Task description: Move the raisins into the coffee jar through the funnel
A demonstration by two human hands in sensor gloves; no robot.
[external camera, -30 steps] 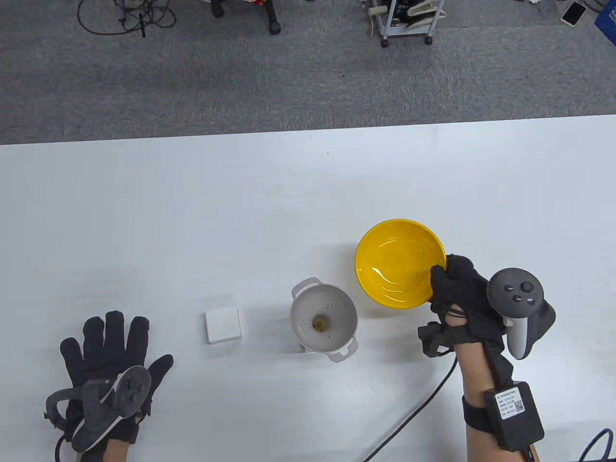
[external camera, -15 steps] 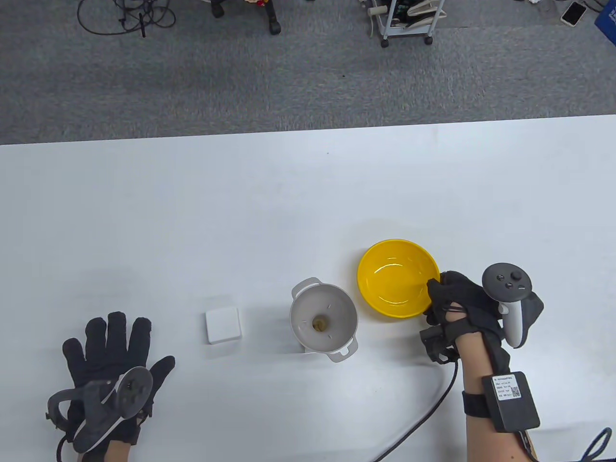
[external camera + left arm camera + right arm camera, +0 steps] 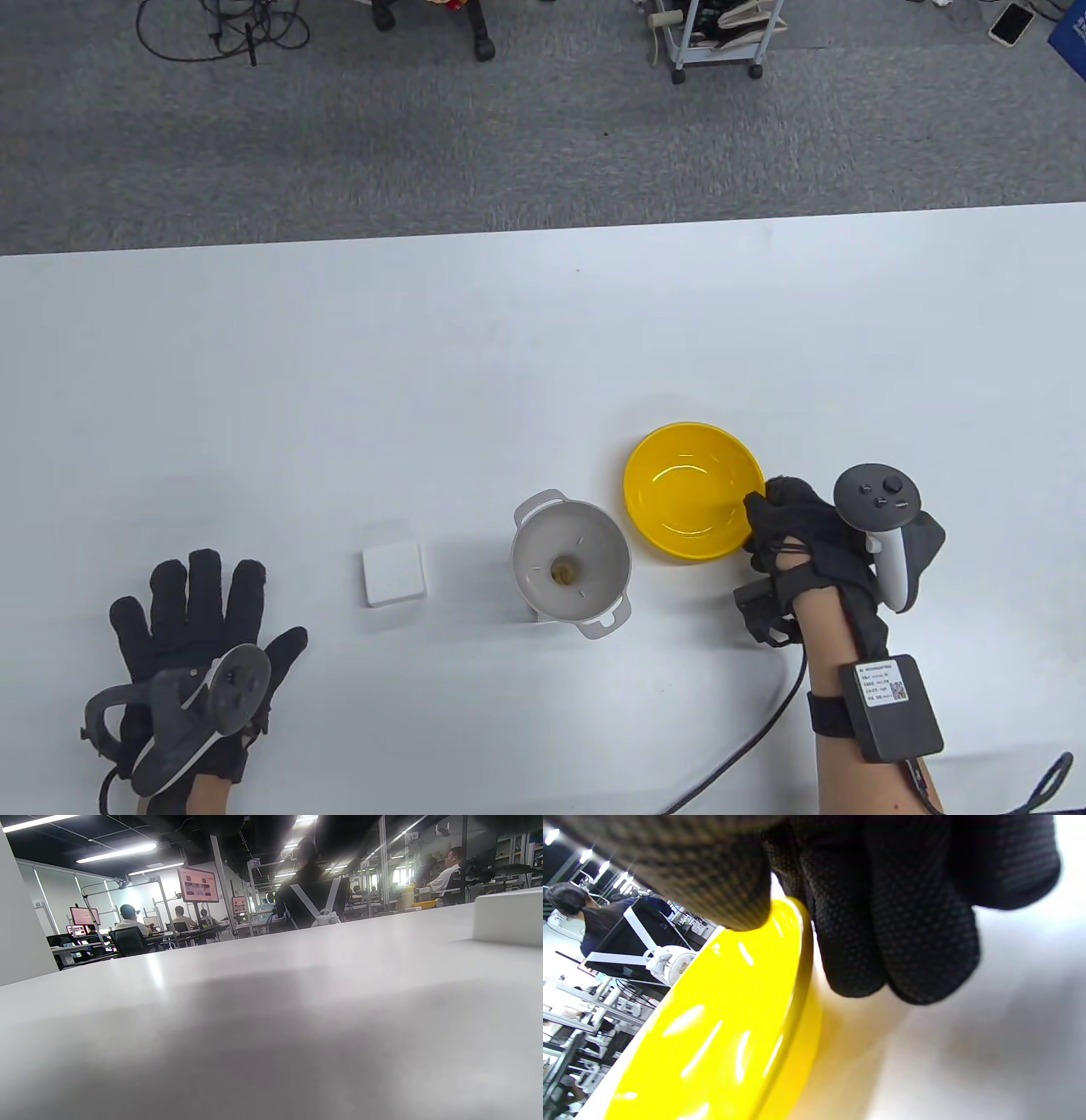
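A white funnel (image 3: 570, 562) sits on top of the jar, which it hides almost fully; a few raisins show in its neck. An empty yellow bowl (image 3: 691, 491) stands on the table just right of the funnel. My right hand (image 3: 776, 522) pinches the bowl's right rim, thumb inside and fingers outside, as the right wrist view shows on the bowl (image 3: 721, 1035). My left hand (image 3: 191, 615) lies flat and open on the table at the front left, holding nothing.
A small white square lid (image 3: 394, 575) lies left of the funnel; it also shows in the left wrist view (image 3: 509, 916). A black cable (image 3: 747, 722) runs from my right wrist to the front edge.
My right hand has lowered the yellow bowl from a raised tilt down onto the table beside the funnel and drawn it slightly nearer. The left hand has not moved.
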